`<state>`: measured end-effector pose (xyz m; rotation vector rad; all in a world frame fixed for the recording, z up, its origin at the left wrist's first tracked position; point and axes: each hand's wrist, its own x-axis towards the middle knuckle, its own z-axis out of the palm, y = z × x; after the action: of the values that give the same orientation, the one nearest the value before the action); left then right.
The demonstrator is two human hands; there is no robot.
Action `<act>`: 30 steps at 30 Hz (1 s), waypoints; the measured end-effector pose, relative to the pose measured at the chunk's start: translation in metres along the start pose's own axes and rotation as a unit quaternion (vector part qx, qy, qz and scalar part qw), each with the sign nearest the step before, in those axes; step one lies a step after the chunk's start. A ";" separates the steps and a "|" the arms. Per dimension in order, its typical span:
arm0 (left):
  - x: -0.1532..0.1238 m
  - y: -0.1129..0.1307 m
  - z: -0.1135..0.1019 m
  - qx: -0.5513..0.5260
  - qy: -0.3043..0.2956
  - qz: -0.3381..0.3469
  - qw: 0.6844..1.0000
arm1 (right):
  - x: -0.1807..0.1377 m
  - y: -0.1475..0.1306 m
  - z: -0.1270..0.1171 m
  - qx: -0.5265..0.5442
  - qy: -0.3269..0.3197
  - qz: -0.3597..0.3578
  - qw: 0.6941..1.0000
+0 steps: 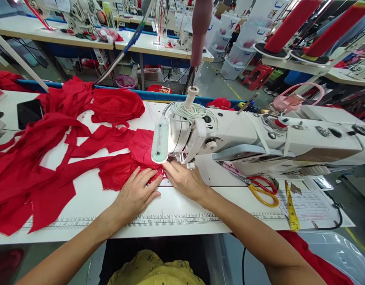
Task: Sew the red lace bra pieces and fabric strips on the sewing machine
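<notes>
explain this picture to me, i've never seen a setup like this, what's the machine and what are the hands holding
There is no robot: a person works bare-handed, seen from one head-worn camera looking forward and down. The big white machine is a sewing machine. On the white table, red cloth spreads out to the left; to the right are scissors, a yellow tape measure and a printed sheet. The left hand rests palm down on the cloth. The right hand reaches in by the machine's sewing end; whether its fingers pinch the cloth is hidden.
</notes>
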<state>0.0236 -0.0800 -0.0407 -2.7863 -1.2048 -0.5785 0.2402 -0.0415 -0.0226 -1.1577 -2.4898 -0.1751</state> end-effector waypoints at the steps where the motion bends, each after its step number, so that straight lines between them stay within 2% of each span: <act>1: 0.000 0.000 0.000 0.002 0.002 -0.003 1.000 | 0.000 -0.001 0.002 0.022 0.000 0.013 1.000; 11: 0.000 -0.001 0.001 -0.003 -0.001 -0.006 1.000 | -0.007 -0.002 0.011 0.200 0.034 0.084 0.976; 16: -0.001 -0.002 0.001 -0.024 0.010 0.000 1.000 | -0.016 -0.003 0.017 0.198 0.044 0.069 0.977; 18: 0.001 0.002 -0.001 -0.020 0.050 -0.004 0.999 | -0.019 -0.004 0.018 0.187 0.045 0.064 0.979; 21: 0.011 0.007 -0.006 0.031 0.142 -0.037 0.989 | -0.021 -0.004 0.018 0.159 0.047 0.049 0.985; 22: 0.015 0.009 -0.007 0.040 0.150 -0.045 0.987 | -0.021 -0.004 0.018 0.151 0.048 0.045 0.986; 26: 0.032 0.006 -0.006 -0.011 0.089 -0.033 0.995 | -0.021 -0.003 0.019 0.148 0.048 0.052 0.986; 30: 0.036 -0.002 -0.004 -0.033 0.053 -0.040 0.997 | -0.020 -0.007 0.017 0.168 0.025 0.084 0.982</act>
<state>0.0436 -0.0545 -0.0246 -2.7302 -1.3043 -0.7754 0.2417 -0.0552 -0.0461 -1.1905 -2.2519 0.2501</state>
